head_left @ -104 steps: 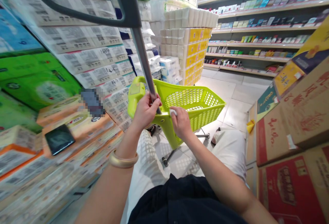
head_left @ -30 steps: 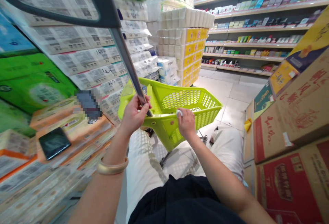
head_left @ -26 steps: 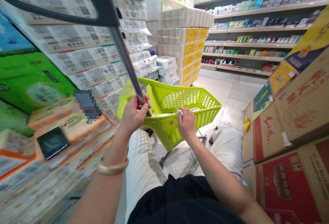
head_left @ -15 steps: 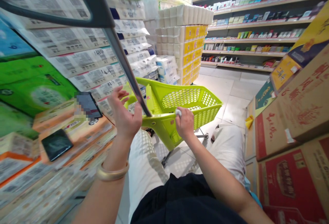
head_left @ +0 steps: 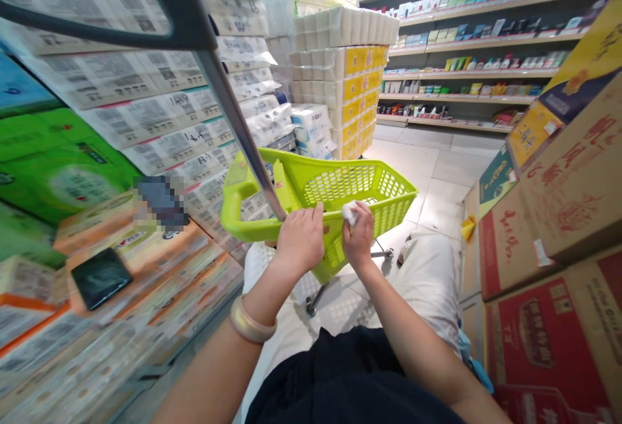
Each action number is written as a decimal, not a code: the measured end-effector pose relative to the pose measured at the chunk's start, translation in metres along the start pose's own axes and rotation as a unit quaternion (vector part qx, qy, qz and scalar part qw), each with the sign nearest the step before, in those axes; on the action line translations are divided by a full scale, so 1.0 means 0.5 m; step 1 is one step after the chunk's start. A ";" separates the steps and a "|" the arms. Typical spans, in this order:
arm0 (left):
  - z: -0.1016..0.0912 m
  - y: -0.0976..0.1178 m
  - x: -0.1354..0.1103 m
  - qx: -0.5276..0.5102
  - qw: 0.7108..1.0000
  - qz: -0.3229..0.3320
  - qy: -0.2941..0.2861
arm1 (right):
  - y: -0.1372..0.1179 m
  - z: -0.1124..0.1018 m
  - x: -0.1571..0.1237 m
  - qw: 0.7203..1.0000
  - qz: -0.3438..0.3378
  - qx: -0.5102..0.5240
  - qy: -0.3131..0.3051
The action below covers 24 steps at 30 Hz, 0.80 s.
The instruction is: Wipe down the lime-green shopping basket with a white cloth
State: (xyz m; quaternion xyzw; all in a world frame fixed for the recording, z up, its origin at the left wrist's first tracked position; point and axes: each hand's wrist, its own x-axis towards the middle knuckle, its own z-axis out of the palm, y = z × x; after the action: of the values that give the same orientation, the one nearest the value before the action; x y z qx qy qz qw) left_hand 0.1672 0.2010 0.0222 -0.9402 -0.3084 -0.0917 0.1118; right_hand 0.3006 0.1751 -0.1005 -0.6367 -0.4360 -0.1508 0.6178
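A lime-green shopping cart (head_left: 318,220) with a perforated basket stands in front of my knees. A grey metal pole (head_left: 243,129) rises from its near side to a dark grey handle (head_left: 192,19). My left hand (head_left: 300,239), with a gold-coloured bangle (head_left: 253,323) at the wrist, is closed over the cart's near rim beside the foot of the pole; its fingertips are partly hidden. Just to the right, my right hand (head_left: 358,236) is closed on a crumpled white wad (head_left: 348,213) that looks like tissue, close to the basket's near wall.
Packs of paper goods (head_left: 170,109) are stacked at the left. A dark phone (head_left: 102,278) and a partly blurred-out device (head_left: 162,203) lie on orange packs (head_left: 160,259). Cardboard boxes (head_left: 549,216) rise at the right. Stocked shelves (head_left: 476,74) stand behind the tiled floor (head_left: 432,197).
My left hand has come down from beside the pole, moving right onto the cart's near rim. My right hand has shifted slightly right, and more of the white wad shows.
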 end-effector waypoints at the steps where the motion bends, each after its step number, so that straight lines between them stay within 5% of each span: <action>1: -0.001 0.000 0.001 0.007 1.000 -0.003 0.001 | 0.003 -0.002 -0.001 1.000 0.021 -0.011 0.020; 3: -0.004 0.001 0.002 0.012 1.000 -0.006 0.003 | -0.013 0.002 -0.009 0.999 0.028 -0.003 0.035; 10: -0.001 -0.007 -0.002 0.000 1.000 -0.011 0.023 | -0.077 0.033 -0.036 0.987 -0.123 0.093 -0.038; 16: 0.004 -0.016 -0.010 0.009 0.999 0.011 0.039 | -0.006 0.000 -0.024 0.999 -0.042 -0.010 -0.009; 24: 0.012 -0.015 -0.010 -0.007 0.998 -0.001 0.057 | -0.089 0.032 -0.047 0.985 -0.140 0.027 -0.098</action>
State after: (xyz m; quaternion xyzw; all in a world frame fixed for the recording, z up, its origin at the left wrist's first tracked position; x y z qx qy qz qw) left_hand 0.1593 0.2054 0.0164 -0.9338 -0.3022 -0.1472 0.1222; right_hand 0.2485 0.1748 -0.0916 -0.5642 -0.5828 -0.1607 0.5623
